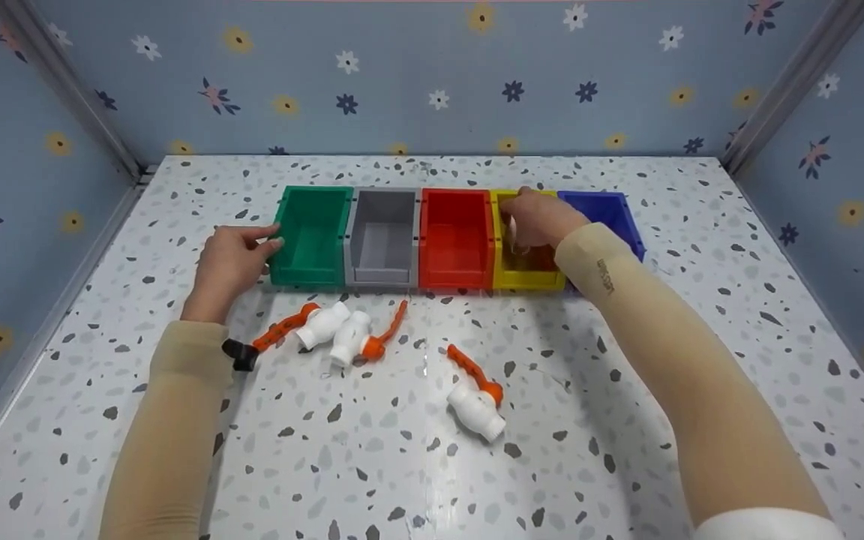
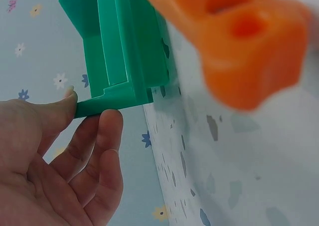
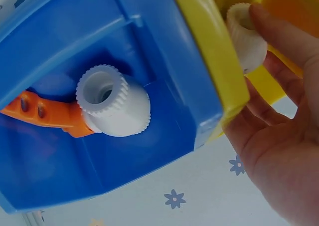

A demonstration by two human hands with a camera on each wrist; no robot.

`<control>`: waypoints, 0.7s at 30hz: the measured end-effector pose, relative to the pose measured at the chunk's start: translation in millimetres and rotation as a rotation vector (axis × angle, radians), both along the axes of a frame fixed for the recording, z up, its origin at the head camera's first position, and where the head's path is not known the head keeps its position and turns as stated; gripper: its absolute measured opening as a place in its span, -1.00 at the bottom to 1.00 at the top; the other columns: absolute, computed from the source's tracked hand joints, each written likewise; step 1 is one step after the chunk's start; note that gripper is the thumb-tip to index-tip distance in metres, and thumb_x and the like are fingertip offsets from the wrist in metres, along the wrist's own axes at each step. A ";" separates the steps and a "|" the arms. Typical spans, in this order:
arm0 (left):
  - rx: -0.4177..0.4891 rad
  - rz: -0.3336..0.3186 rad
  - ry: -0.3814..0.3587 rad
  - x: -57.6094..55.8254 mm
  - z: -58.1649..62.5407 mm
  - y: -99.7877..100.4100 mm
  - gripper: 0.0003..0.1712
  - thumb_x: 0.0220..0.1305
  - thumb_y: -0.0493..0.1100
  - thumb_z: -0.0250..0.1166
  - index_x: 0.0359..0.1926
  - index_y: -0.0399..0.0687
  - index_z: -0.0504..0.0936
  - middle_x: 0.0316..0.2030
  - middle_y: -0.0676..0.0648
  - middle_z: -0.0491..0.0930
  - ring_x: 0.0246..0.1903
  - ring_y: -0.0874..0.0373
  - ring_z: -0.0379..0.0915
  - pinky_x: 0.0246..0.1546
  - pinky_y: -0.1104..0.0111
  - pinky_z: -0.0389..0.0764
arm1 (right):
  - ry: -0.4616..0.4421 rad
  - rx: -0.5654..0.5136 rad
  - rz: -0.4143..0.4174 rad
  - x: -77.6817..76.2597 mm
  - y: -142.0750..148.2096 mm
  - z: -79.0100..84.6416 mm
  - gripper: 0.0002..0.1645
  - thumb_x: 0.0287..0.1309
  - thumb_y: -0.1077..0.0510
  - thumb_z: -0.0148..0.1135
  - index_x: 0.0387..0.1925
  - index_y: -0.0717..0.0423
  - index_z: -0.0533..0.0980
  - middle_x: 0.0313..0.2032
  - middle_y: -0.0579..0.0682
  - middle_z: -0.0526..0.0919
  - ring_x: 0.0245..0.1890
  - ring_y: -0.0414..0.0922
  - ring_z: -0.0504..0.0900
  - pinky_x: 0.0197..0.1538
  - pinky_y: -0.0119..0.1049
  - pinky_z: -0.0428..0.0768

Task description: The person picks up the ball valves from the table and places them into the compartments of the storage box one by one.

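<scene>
My left hand [image 1: 229, 259] pinches the side rim of the green bin [image 1: 316, 244], thumb on one side of the wall and fingers on the other, as the left wrist view shows. Inside the yellow bin [image 1: 529, 283] reaches my right hand [image 1: 544, 217]. It holds a white ball valve [image 3: 247, 44] between thumb and fingers; the valve's handle is hidden in the right wrist view. Another white ball valve [image 3: 119, 104] with an orange handle lies in the blue bin [image 3: 174, 91] beside it.
A grey bin [image 1: 385, 244] and a red bin [image 1: 456, 244] complete the joined row. Before it lie white valves with orange handles: two close together [image 1: 349, 339] at left, one valve [image 1: 477, 411] nearer the middle. A black piece [image 1: 241, 354] shows by the left sleeve.
</scene>
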State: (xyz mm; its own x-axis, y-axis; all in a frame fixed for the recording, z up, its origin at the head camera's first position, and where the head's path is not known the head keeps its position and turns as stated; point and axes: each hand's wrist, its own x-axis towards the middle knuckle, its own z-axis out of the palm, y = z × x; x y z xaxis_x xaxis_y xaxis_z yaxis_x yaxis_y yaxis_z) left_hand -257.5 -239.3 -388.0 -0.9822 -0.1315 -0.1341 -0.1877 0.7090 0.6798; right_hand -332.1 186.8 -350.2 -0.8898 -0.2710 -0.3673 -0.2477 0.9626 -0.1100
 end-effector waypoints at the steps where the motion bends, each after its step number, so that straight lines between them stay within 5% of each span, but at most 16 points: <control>1: 0.002 -0.004 0.006 0.1 -0.6 -0.2 -0.50 0.52 0.04 0.11 0.42 0.21 0.40 0.08 -0.19 0.53 -0.18 -0.02 0.52 -0.21 0.21 0.53 | -0.006 -0.009 -0.006 -0.3 0.3 1.2 -0.52 0.20 0.21 0.34 0.16 -0.01 0.51 0.07 0.11 0.46 -0.06 0.08 0.49 0.15 0.10 0.49; 13: 0.016 0.001 0.007 0.0 -2.0 -0.7 -0.50 0.52 0.04 0.10 0.41 0.21 0.40 0.07 -0.17 0.53 -0.18 -0.02 0.51 -0.21 0.21 0.53 | -0.115 -0.205 -0.179 1.7 6.9 18.4 -0.43 0.33 0.08 0.24 0.33 0.02 0.41 0.13 0.06 0.52 -0.01 0.04 0.53 0.17 0.05 0.49; 21: 0.009 0.005 -0.002 -0.6 -1.1 -0.2 -0.50 0.52 0.03 0.10 0.42 0.20 0.39 0.10 -0.18 0.53 -0.17 -0.02 0.50 -0.17 0.21 0.54 | -0.067 -0.289 -0.166 14.5 17.6 20.2 -0.52 0.40 -0.01 0.17 0.28 0.00 0.46 0.16 0.07 0.51 -0.01 0.03 0.55 0.14 -0.01 0.53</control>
